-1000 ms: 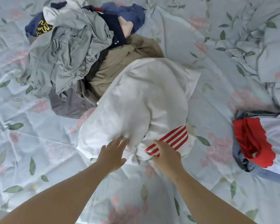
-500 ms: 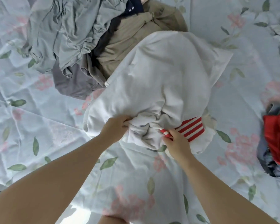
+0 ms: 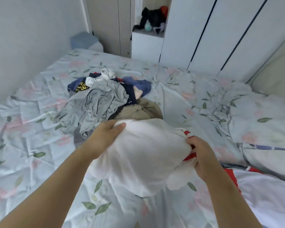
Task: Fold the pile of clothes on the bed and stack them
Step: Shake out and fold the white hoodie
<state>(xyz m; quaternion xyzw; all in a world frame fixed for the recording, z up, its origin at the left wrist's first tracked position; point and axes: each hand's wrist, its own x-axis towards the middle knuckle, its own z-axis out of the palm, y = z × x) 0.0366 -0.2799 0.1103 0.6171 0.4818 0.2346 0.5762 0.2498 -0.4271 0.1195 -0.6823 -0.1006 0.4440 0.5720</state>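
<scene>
L hand [image 3: 105, 137] & R hand [image 3: 202, 153]: fingers bunch the white red-striped shirt [image 3: 138, 158]; I'd find its shoulders, then spread it flat by the near edge of the bed [image 3: 31, 145].

Bedroom interior. A bed [image 3: 31, 145] under a pale blue floral sheet adjoins a plain pale wall [image 3: 23, 38] at left. Beyond its far edge stand white wardrobe doors [image 3: 220, 30] with dark vertical seams, beige panels [image 3: 109, 22] and an open niche [image 3: 153, 17] holding dark soft items. A padded beige headboard [image 3: 278, 71] rises at right. Lighting is soft and even.
</scene>
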